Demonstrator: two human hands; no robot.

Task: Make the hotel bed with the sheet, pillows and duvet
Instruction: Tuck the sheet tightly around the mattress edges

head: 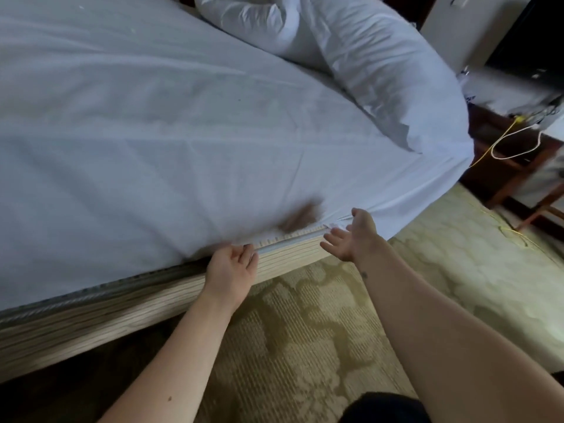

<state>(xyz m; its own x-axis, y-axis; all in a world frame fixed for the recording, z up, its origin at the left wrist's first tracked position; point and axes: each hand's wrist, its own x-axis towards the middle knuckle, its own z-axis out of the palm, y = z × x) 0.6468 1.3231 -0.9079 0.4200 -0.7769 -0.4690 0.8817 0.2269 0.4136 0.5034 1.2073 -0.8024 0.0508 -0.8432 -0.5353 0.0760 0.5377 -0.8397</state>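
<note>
Sheet: a plain white cotton bed sheet [152, 132] lies spread flat over the mattress. Its long axis follows the bed's near edge, running from lower left to upper right towards the heaped bedding.
Sheet edge: the hem hangs over the mattress side, just beyond the fingertips of both hands. It is crumpled between them.
Left hand [232, 267]: seen from the back, fingers curled in tight on the hem, pinching it against the mattress side.
Right hand [354, 236]: palm turned inward, fingers spread wide and straight, holding nothing. The tips are just beside the crumpled hem.
Brown blur [302, 216]: a smeared brown patch on the sheet just above the gap between the hands. What it is cannot be told.
On the mattress: beyond the right hand's fingers, a bulky heap of rumpled white bedding [381, 71] rests on the sheet. Pillow or duvet cannot be told apart.
Bed base: a beige ribbed fabric box base [290, 259] shows directly under both hands.
Floor: olive and cream patterned carpet [305, 331] lies below the wrists.
Right of the fingers: a dark wooden bedside table [503, 169] with a thin yellow cable [505, 132] hanging across it.
</note>
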